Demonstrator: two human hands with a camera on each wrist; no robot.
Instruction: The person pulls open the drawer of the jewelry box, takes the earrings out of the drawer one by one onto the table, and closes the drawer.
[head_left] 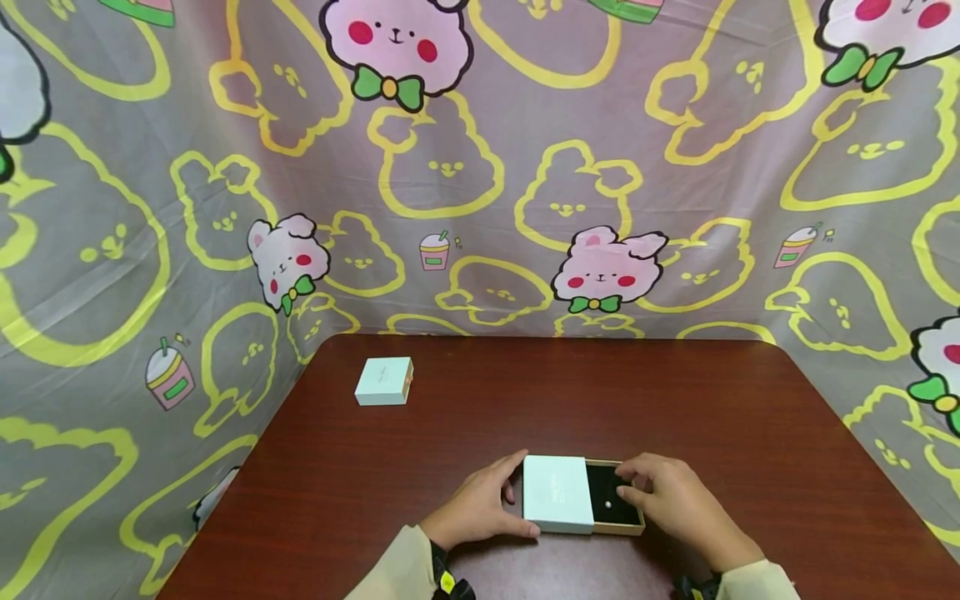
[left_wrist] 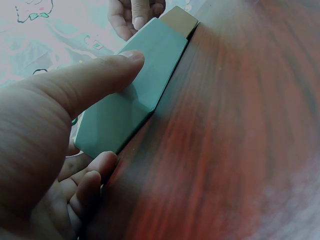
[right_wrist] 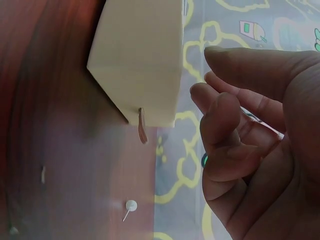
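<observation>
A pale mint jewelry box lies on the table with its inner drawer slid partly out to the right. On the drawer's black lining sits a small pearl-like bead. My left hand holds the left end of the sleeve, thumb along its near side and fingers around the end. Over the drawer's right end hovers my right hand, fingers loosely bent. In the right wrist view nothing shows between its thumb and fingers, and a short ribbon tab hangs from the drawer's end.
Toward the back left of the brown table stands another pale mint box with a ribbon tab on its right side. A pearl stud earring lies on the tabletop in the right wrist view. Patterned cloth surrounds the table's back and sides.
</observation>
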